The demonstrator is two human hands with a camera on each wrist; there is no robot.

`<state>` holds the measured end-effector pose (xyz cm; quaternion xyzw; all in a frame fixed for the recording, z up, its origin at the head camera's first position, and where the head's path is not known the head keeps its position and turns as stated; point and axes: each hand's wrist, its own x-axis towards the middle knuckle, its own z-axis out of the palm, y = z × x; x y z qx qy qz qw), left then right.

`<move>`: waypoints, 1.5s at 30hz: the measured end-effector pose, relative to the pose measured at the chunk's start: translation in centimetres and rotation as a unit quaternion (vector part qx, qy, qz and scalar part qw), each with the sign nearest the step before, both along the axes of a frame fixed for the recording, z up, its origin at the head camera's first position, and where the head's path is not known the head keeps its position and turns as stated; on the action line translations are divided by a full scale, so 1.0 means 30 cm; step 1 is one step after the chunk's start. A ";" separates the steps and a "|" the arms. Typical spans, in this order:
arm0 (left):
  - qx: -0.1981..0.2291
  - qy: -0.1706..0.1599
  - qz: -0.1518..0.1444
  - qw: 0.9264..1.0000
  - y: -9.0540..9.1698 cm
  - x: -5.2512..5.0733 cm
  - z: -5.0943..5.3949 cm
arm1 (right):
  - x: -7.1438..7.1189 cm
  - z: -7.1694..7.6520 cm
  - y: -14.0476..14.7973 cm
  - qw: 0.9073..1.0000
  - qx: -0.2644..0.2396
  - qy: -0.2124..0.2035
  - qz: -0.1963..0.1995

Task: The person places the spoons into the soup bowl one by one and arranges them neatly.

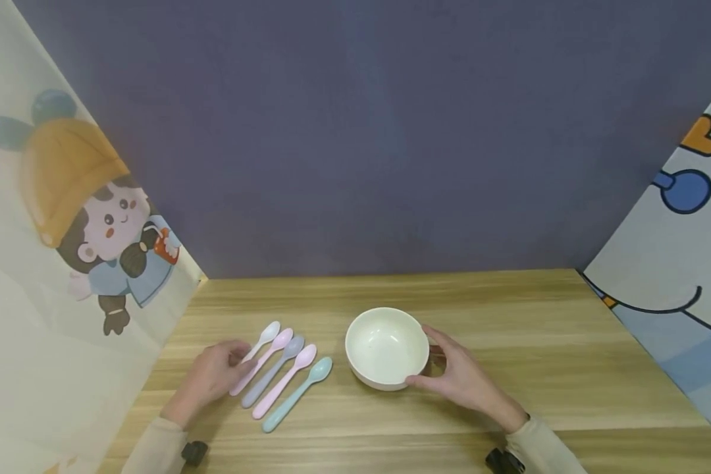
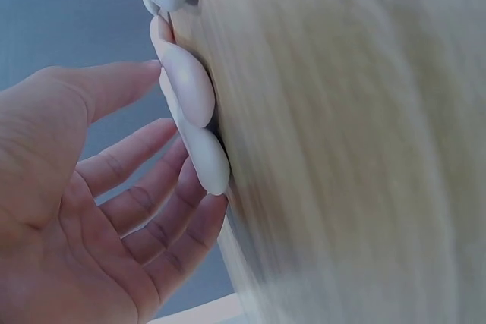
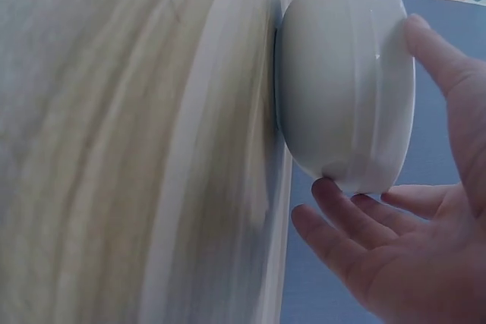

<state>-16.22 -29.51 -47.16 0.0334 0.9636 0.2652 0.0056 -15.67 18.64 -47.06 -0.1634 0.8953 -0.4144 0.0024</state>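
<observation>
Several spoons lie side by side on the table, slanting up to the right: white (image 1: 268, 334), pink (image 1: 280, 341), greyish purple (image 1: 293, 347), another pink (image 1: 305, 356) and teal (image 1: 318, 371). My left hand (image 1: 213, 374) is at the leftmost two, covering part of the white handle. In the left wrist view its thumb reaches the pink spoon (image 2: 190, 87), and the spread fingers (image 2: 163, 214) lie by the white one (image 2: 206, 158). A cream bowl (image 1: 386, 349) stands upright to their right. My right hand (image 1: 465, 378) holds its right side, thumb on the rim, fingertips (image 3: 326, 187) against the wall.
The wooden table (image 1: 509, 329) meets a dark grey-blue panel (image 1: 379, 145) at the back. Walls with cartoon prints (image 1: 115, 224) rise on the left and right (image 1: 658, 263). Dark wrist straps show at both sleeves.
</observation>
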 end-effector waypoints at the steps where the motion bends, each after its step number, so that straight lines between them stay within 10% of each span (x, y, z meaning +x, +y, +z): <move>1: 0.001 0.000 -0.001 1.000 0.002 0.000 -0.001 | 0.000 -0.003 0.001 1.000 -0.001 0.004 0.001; 45: -0.019 0.022 -0.009 1.000 0.017 -0.028 -0.010 | -0.004 -0.030 -0.002 1.000 -0.019 0.013 -0.004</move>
